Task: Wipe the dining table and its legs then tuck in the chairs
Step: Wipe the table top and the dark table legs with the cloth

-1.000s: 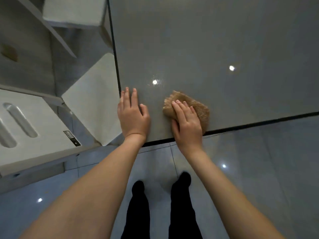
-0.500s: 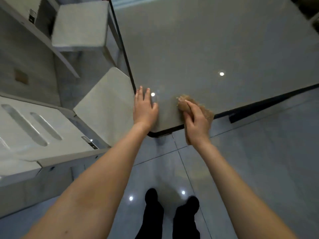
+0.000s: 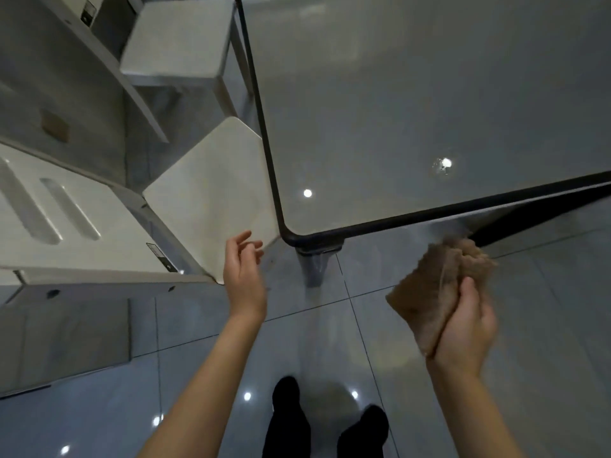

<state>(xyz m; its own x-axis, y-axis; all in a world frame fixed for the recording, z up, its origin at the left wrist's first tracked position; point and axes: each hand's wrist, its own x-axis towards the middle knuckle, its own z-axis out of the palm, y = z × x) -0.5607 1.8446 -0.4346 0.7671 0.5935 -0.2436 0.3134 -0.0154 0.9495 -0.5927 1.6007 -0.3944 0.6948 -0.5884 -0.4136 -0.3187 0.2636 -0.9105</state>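
The dining table (image 3: 413, 94) has a glossy grey top with a black rim, and its near corner points toward me. Under that corner a leg (image 3: 314, 264) runs down to the floor. My right hand (image 3: 469, 328) is off the table, below its near edge, shut on a brown cloth (image 3: 436, 285) that hangs bunched in the air. My left hand (image 3: 244, 269) hovers empty with fingers loosely curled, left of the corner, over the edge of a white chair seat (image 3: 211, 196). A second chair seat (image 3: 178, 38) sits farther back along the table's left side.
A white chair back (image 3: 66, 219) with slots fills the left. Glossy grey floor tiles (image 3: 198, 342) lie below me, with my dark-trousered legs (image 3: 327, 424) at the bottom. A dark bar (image 3: 529, 216) runs under the table's near edge.
Both hands have come off the tabletop. My right hand lifted the cloth away toward me, and my left hand drew back off the corner. I have stepped back, so the table corner sits farther away.
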